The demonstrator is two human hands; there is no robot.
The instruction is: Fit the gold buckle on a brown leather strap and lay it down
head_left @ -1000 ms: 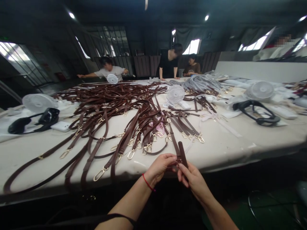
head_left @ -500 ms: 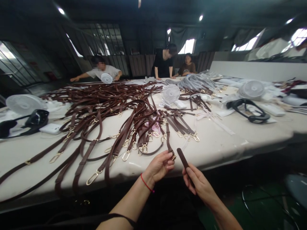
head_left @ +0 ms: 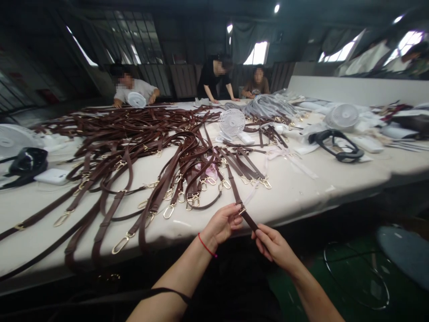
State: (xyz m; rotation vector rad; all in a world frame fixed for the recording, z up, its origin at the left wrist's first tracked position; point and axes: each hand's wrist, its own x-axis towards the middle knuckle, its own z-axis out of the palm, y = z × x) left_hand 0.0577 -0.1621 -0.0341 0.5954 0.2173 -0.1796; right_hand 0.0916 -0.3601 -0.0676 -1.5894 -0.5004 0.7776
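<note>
My left hand [head_left: 225,223] pinches a brown strap [head_left: 235,190] at its small gold buckle [head_left: 242,209], just over the table's front edge. The rest of that strap runs back onto the table. My right hand [head_left: 273,243] is closed on the strap end [head_left: 250,222], which now lies in line with the buckle. Whether the end passes through the buckle or only lies against it, I cannot tell. Behind my hands are several shorter brown straps with gold clasps [head_left: 266,182] and a large heap of long brown straps [head_left: 134,129].
White fans [head_left: 232,123] stand on the pale-covered table [head_left: 295,192]. Black headgear [head_left: 337,145] lies to the right, a black visor [head_left: 29,162] to the left. Grey-wrapped straps [head_left: 271,106] lie at the back. Co-workers [head_left: 216,80] are across the table. A stool [head_left: 402,250] stands at lower right.
My right hand has brought the strap end up to the buckle in my left hand; the gap between them has closed. The view has shifted slightly right. The co-worker at left has drawn an arm in.
</note>
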